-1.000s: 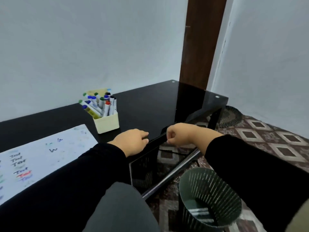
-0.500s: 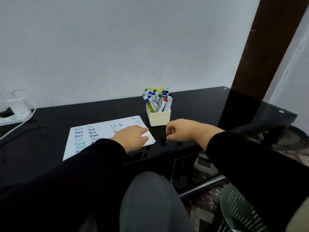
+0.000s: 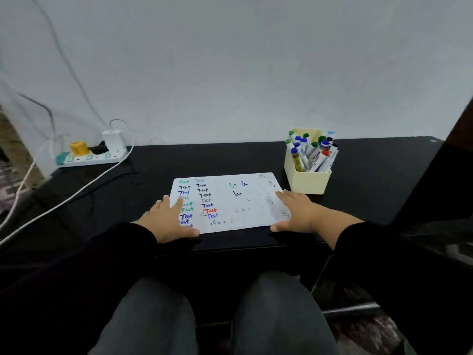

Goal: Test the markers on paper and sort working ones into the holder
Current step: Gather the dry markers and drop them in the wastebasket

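Observation:
A white sheet of paper (image 3: 230,201) lies on the black desk (image 3: 217,157), covered with rows of the word "Test" in green, black, blue and red. My left hand (image 3: 167,221) rests flat on its left edge with the fingers spread. My right hand (image 3: 297,213) lies flat on its right edge, also empty. A pale yellow holder (image 3: 308,180) stands just behind the right hand, packed with several markers (image 3: 311,152) with blue, green, red and black caps.
A white power strip (image 3: 89,157) with a yellow plug and a white charger sits at the desk's back left. White and black cables (image 3: 76,193) trail from it across the left side. My knees are below the front edge of the desk.
The view swung left from the desk's right end and the bin to the paper. Both hands went from closed near the desk edge to flat and spread on the paper's two sides.

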